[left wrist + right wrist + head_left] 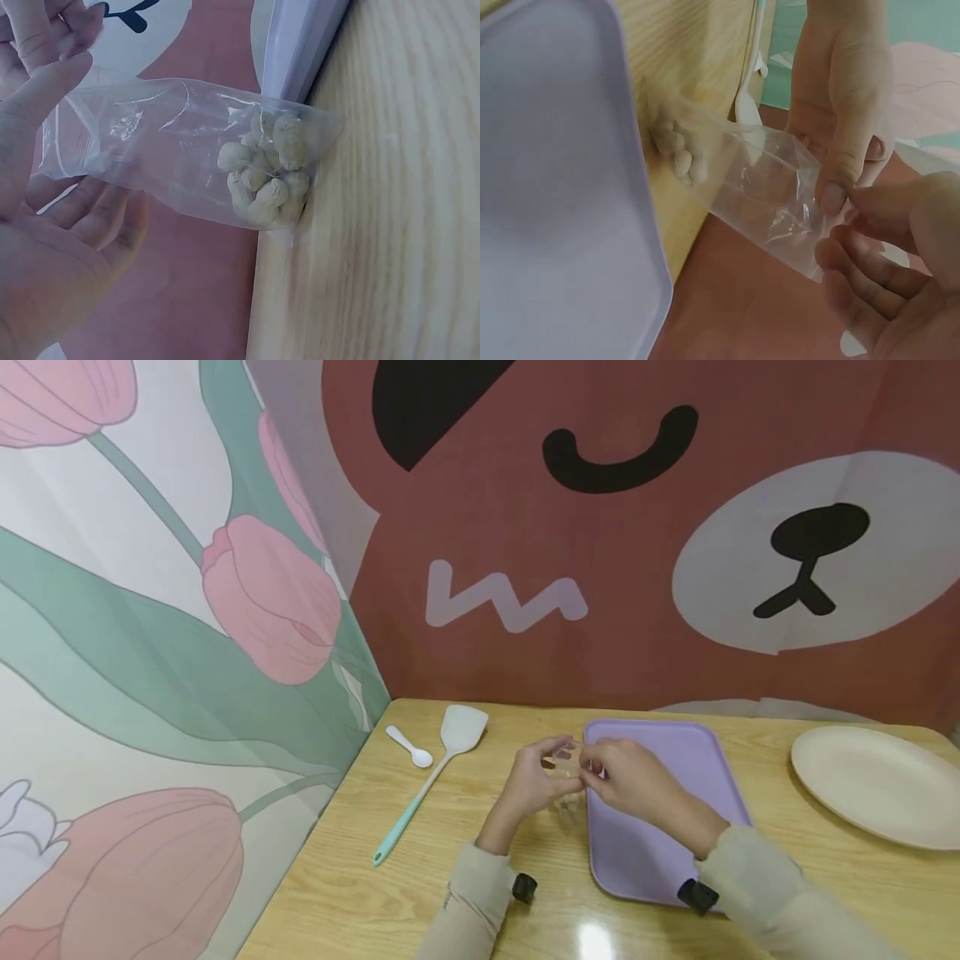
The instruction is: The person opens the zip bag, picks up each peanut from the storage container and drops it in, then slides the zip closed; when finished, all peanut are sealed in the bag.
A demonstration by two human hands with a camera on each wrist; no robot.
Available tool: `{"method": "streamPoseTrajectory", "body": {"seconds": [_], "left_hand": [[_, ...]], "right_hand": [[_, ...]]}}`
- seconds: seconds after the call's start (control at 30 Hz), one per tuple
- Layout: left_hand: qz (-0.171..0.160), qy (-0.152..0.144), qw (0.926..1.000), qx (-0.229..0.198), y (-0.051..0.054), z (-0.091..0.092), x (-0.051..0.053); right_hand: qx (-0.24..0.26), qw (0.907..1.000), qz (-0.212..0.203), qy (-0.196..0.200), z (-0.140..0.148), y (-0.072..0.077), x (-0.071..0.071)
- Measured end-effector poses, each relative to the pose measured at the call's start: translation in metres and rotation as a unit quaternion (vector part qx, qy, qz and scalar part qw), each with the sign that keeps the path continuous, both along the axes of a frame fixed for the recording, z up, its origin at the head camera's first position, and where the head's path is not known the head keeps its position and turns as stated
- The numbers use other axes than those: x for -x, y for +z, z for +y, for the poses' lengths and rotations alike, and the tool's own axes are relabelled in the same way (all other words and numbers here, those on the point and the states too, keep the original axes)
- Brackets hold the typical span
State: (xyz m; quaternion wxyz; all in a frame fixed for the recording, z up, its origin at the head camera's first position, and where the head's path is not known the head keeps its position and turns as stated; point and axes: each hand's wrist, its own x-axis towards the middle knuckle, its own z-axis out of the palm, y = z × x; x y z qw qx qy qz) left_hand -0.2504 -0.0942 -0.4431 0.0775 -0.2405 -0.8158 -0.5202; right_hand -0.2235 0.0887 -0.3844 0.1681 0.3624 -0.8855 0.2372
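A clear plastic bag [176, 142] hangs upright over the table, just left of the purple tray [652, 843]. Several pale beige, wrinkled, rounded pieces [270, 169] lie together at its bottom; their exact kind is unclear. My left hand [531, 783] holds the bag near its top, thumb on one side and fingers on the other. With thumb and fingertips, my right hand [641, 781] pinches the bag's upper edge beside the left thumb. In the right wrist view, both hands [855, 135] meet at the top of the bag [769, 191].
To the left lie a small white spoon [414, 752] and a white spatula [463, 728] with a mint-green handle end. A cream oval plate [877, 781] is at the right. Printed cloth hangs behind the wooden table [352, 902] and along its left side.
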Motion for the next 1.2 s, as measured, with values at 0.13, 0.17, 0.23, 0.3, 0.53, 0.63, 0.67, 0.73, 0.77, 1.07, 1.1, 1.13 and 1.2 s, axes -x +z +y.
{"method": "streamPoseTrajectory", "body": {"seconds": [0.13, 0.17, 0.23, 0.3, 0.53, 0.63, 0.67, 0.73, 0.77, 1.07, 1.1, 1.13, 1.2], "left_hand": [[0.02, 0.002, 0.9998, -0.004, 0.007, 0.001, -0.004], [0.028, 0.001, 0.9996, -0.008, 0.01, 0.001, -0.006], [0.042, 0.0, 0.9988, -0.026, 0.018, 0.001, -0.009], [0.053, -0.007, 0.9971, -0.055, 0.032, 0.001, -0.018], [0.124, 0.0, 0.9842, -0.126, 0.063, 0.002, -0.041], [0.138, 0.0, 0.9808, -0.137, 0.066, 0.003, -0.042], [0.139, -0.002, 0.9804, -0.139, 0.066, 0.003, -0.043], [0.137, -0.009, 0.9799, -0.145, 0.068, 0.004, -0.045], [0.134, -0.011, 0.98, -0.147, 0.07, 0.005, -0.046], [0.13, -0.023, 0.98, -0.149, 0.078, 0.012, -0.053], [0.134, -0.024, 0.9797, -0.148, 0.078, 0.013, -0.053], [0.138, -0.025, 0.9792, -0.146, 0.078, 0.014, -0.054], [0.145, -0.027, 0.9782, -0.146, 0.078, 0.016, -0.055]], "right_hand": [[0.044, 0.9987, 0.022, -0.017, 0.005, 0.0, -0.001], [0.059, 0.9976, 0.029, -0.023, 0.008, 0.001, -0.002], [0.091, 0.9944, 0.042, -0.034, 0.013, 0.004, -0.002], [0.123, 0.9899, 0.057, -0.042, 0.02, 0.008, -0.004], [0.183, 0.9783, 0.086, -0.047, 0.041, 0.021, -0.015], [0.205, 0.975, 0.075, -0.042, 0.048, 0.022, -0.018], [0.213, 0.9734, 0.073, -0.04, 0.05, 0.022, -0.02], [0.228, 0.9702, 0.074, -0.038, 0.053, 0.022, -0.023], [0.236, 0.9683, 0.074, -0.037, 0.054, 0.023, -0.024], [0.276, 0.9583, 0.067, -0.029, 0.062, 0.026, -0.035], [0.279, 0.9577, 0.065, -0.029, 0.063, 0.026, -0.035], [0.282, 0.9568, 0.064, -0.028, 0.064, 0.025, -0.036], [0.288, 0.9551, 0.063, -0.027, 0.065, 0.023, -0.037]]}}
